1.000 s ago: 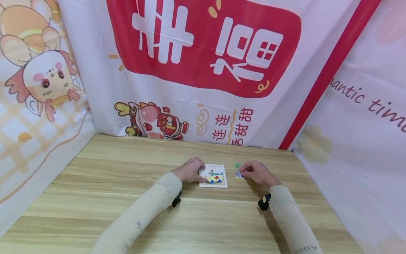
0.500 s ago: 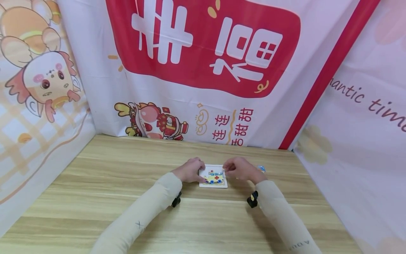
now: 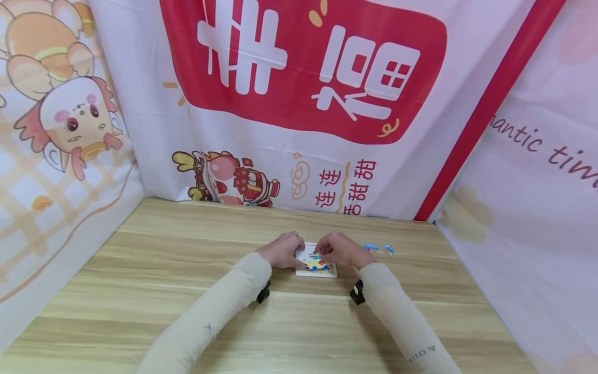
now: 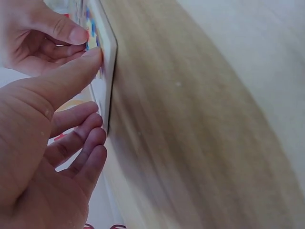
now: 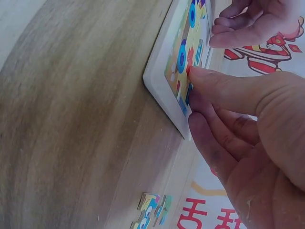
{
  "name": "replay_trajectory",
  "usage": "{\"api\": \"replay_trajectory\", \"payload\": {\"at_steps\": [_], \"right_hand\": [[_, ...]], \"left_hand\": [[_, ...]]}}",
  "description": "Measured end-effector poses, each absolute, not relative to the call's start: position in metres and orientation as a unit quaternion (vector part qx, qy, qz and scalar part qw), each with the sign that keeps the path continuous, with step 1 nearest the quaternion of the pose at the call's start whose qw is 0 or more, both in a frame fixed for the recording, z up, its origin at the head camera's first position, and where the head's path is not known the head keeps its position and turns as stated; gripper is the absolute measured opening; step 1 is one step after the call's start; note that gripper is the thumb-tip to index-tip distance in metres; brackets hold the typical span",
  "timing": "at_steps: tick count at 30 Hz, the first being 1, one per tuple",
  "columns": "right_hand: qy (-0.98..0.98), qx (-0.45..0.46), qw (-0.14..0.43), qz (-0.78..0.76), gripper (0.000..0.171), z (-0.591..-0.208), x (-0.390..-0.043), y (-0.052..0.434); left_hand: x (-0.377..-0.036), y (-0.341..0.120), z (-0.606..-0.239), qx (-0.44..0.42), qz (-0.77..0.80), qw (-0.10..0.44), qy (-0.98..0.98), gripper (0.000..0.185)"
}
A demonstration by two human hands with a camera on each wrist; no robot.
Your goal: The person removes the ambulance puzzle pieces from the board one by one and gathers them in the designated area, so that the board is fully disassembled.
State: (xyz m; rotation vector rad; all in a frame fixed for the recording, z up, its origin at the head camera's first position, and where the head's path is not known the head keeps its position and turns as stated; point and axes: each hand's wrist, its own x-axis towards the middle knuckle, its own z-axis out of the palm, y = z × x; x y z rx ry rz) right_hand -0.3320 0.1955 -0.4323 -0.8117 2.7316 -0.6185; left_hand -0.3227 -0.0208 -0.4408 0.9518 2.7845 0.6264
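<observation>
- Head view: your left hand (image 3: 282, 250) and your right hand (image 3: 340, 249) sit close together on the wooden table (image 3: 187, 270), one at each side of the white-framed puzzle board (image 3: 316, 265). The board lies flat between them, its picture side up.
- Head view: your left hand rests on the board's left edge. Your right hand covers its upper right part, fingers bent down onto it. Whether the right hand pinches a piece cannot be told from here.
- Head view: two loose puzzle pieces (image 3: 378, 249) lie on the table just beyond your right hand, apart from the board.
- Left wrist view: your left hand (image 4: 45, 143) has its thumb stretched out with the tip on the board (image 4: 108, 52) at its frame; the other fingers are loosely curled beside the edge and hold nothing. Your right hand's fingers (image 4: 57, 31) show on the far side.
- Right wrist view: your right hand (image 5: 248, 138) presses its thumb tip onto the coloured picture near the frame of the board (image 5: 164, 81); the remaining fingers curl beside the board's edge. The loose pieces (image 5: 151, 210) lie on the table behind this hand.
</observation>
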Motion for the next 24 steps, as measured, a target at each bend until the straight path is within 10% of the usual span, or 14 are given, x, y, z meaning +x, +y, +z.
{"api": "replay_trajectory", "payload": {"at_steps": [24], "right_hand": [[0.935, -0.28, 0.106, -0.192, 0.024, -0.434, -0.332, 0.195]], "left_hand": [[-0.323, 0.001, -0.446, 0.313, 0.219, 0.072, 0.921, 0.046]]}}
